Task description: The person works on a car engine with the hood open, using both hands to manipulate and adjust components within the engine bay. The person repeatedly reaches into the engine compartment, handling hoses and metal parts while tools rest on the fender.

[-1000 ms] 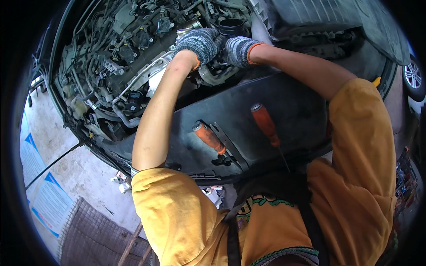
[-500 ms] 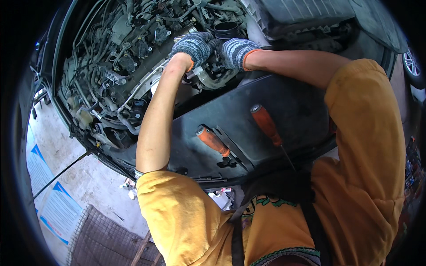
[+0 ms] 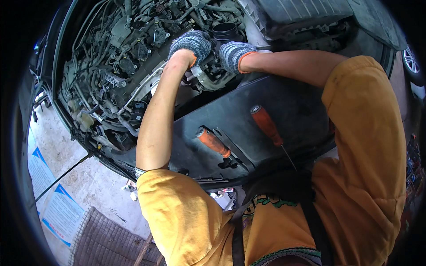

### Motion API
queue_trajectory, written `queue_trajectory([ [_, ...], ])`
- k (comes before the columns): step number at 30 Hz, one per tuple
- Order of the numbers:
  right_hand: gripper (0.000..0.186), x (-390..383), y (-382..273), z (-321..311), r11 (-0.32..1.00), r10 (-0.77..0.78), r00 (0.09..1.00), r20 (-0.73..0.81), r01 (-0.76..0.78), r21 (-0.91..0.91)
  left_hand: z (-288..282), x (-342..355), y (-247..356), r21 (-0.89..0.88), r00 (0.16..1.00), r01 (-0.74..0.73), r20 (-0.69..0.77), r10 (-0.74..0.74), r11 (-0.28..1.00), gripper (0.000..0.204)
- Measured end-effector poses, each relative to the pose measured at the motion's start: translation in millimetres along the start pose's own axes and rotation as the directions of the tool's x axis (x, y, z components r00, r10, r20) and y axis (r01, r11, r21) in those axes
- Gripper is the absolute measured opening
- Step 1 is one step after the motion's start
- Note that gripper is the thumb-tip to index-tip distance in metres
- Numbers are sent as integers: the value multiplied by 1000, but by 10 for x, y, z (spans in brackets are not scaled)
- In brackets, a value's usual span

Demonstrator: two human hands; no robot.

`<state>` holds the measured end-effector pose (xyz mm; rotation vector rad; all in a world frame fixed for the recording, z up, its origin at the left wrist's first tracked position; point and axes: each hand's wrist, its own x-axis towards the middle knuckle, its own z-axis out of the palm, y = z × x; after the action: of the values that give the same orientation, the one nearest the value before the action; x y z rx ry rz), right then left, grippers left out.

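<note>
My left hand, in a grey-and-white knit glove with an orange cuff, is curled down among the engine parts. Just right of it, my right hand, gloved alike, bends inward over the same spot, with a narrow gap between the two. The fingers of both are curled and their tips hidden, so whatever they grip does not show. Behind them stands a round black open duct. Below and between the hands runs a thick grey pipe at the front of the engine.
On the dark front panel lie an orange-handled screwdriver, a second orange-handled tool and dark metal pliers-like tool. A large black ribbed housing fills the back right. A thin prop rod slants at left above a quilted mat.
Both hands have shifted slightly: the right one a little left and nearer to me, the left one slightly left. The tools on the panel lie as before.
</note>
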<state>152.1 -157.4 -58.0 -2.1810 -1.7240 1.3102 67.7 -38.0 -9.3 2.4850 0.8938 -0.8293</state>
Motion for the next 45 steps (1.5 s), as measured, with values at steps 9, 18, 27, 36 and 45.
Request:
queue_trajectory([
  [9,22,234,35,256,928,-160,927,340,259,-269,50,-60,49,19,993,85,-84,-84,996,40],
  [18,30,226,68,280,919,-293,929,226,339,-201,149,122,-74,17,987,64,-149,-61,998,33],
  [27,31,337,243,293,859,-361,886,292,437,-265,63,-214,108,34,996,53,-78,-50,998,41],
  [36,37,211,200,191,980,-183,949,256,157,121,129,-642,236,30,993,19,-117,-15,999,31],
  [45,36,190,161,71,844,-358,837,415,480,-241,130,-850,391,91,996,-84,-17,86,992,29],
])
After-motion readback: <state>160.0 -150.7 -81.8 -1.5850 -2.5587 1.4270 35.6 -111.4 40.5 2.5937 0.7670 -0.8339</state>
